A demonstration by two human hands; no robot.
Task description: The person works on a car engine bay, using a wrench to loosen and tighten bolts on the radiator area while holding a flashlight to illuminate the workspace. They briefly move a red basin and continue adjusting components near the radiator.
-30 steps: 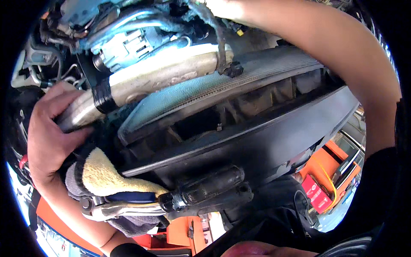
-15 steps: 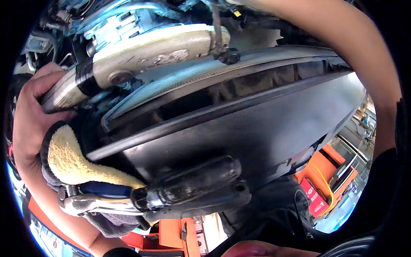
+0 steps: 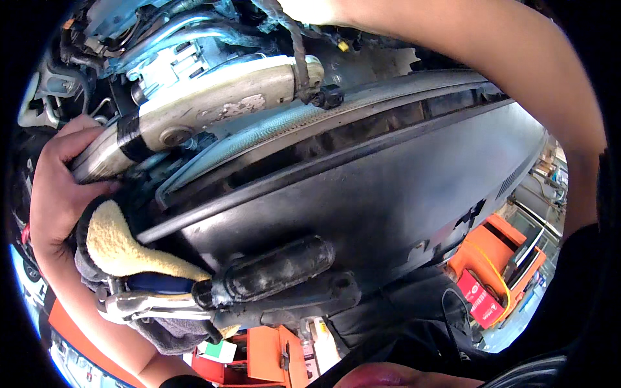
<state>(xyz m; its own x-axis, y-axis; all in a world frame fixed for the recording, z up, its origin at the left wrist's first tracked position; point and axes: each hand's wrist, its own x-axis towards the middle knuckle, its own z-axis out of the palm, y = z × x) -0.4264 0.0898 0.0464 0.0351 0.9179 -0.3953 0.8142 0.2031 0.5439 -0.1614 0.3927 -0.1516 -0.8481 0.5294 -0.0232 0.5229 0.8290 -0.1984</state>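
On the left, my left hand (image 3: 61, 178) is closed round the near end of a long, worn beige bar (image 3: 220, 103). A black tape band (image 3: 132, 138) wraps the bar close to my fingers. My right arm crosses the top right. My right hand (image 3: 314, 9) lies at the upper edge above the cable, its fingers hidden from view. A dark cable (image 3: 297, 52) hangs to a black plug (image 3: 328, 97) beside the bar's far end. Below my left hand, a plier-like tool (image 3: 149, 306) with black grips lies against a yellow and grey cloth (image 3: 116, 239).
A large dark panel (image 3: 362, 187) spans the middle, with a ribbed, slotted edge behind it. Hoses (image 3: 194, 29) and metal parts crowd the upper left. Orange boxes (image 3: 275, 355) stand below; an orange bin (image 3: 485, 258) holding a red package is at the right.
The view has shifted a little, so the bar, panel and tool sit differently in the picture. The right hand has come further left along the top. The left hand keeps its grip.
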